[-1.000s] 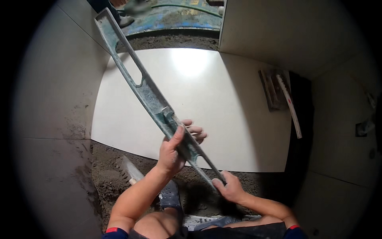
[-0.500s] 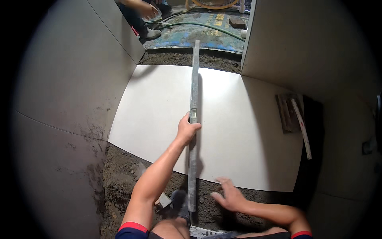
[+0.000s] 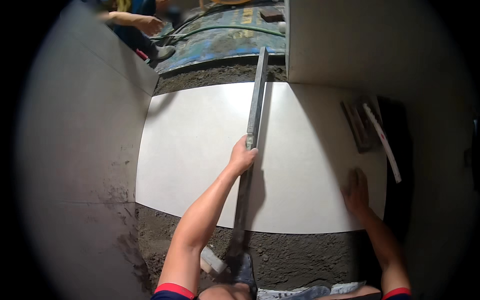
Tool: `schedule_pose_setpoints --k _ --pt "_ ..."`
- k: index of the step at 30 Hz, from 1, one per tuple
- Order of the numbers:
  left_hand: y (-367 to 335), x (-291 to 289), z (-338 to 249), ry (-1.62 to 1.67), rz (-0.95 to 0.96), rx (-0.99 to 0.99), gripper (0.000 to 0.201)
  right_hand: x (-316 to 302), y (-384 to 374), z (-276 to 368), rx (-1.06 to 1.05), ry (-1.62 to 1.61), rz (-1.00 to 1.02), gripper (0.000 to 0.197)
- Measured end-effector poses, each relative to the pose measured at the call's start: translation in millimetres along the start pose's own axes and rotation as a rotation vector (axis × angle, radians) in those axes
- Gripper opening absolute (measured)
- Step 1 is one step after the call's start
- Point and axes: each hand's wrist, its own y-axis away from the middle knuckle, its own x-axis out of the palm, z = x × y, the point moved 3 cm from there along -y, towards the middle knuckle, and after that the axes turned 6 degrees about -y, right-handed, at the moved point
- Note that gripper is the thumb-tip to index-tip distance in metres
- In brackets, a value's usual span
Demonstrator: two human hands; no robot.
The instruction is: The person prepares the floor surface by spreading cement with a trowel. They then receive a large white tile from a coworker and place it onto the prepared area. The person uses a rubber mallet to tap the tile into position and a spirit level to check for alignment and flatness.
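Observation:
My left hand (image 3: 243, 154) is wrapped round a long grey spirit level (image 3: 256, 102), near its small vial. The level runs lengthwise over a large white tile (image 3: 195, 150) and reaches past its far and near edges; whether it touches the tile all along, I cannot tell. On the right part of the tile, in shadow, my right hand (image 3: 356, 192) is open, fingers stretched forward and slightly blurred. Just beyond it lies a dark, flat rectangular tool (image 3: 357, 127), with a long white strip (image 3: 382, 142) beside it, hanging past the tile's right edge.
Rough grey mortar (image 3: 295, 257) borders the tile in front and behind. Large wall panels (image 3: 75, 145) rise at both sides. A pale block-shaped thing (image 3: 213, 261) sits by my shoe (image 3: 243, 272). Beyond the doorway, another person's hand (image 3: 149, 25) shows near a green hose (image 3: 225, 27).
My right hand has moved from above the near mortar to the tile's right part. The level, still in my left hand, has swung so its far end leans right. The view has shifted.

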Motion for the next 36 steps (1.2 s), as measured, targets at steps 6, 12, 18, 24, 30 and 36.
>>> schedule_pose_setpoints --k 6,12,18,24,30,36 --pt "-10.1 42.9 -23.1 -0.131 -0.004 0.012 0.050 4.0 2.2 -10.6 -0.060 -0.039 -0.134 0.068" --pt "-20.0 70.8 -18.5 -0.198 -0.094 0.071 0.057 1.0 2.4 -12.3 -0.066 -0.079 -0.171 0.066" --pt "-28.9 86.0 -22.6 -0.261 -0.110 0.054 0.048 -1.0 -2.6 -7.9 -0.056 -0.114 -0.180 0.063" --pt "-35.5 94.8 -34.2 -0.241 -0.088 0.033 0.067 9.5 2.9 -19.6 -0.105 -0.097 -0.191 0.062" --pt "-41.8 90.5 -34.0 -0.206 -0.062 0.008 0.070 5.8 0.7 -13.6 -0.061 -0.090 -0.203 0.063" --pt "-42.5 89.9 -31.5 -0.276 -0.155 0.052 0.043 3.5 0.9 -11.8 -0.059 -0.123 -0.214 0.064"
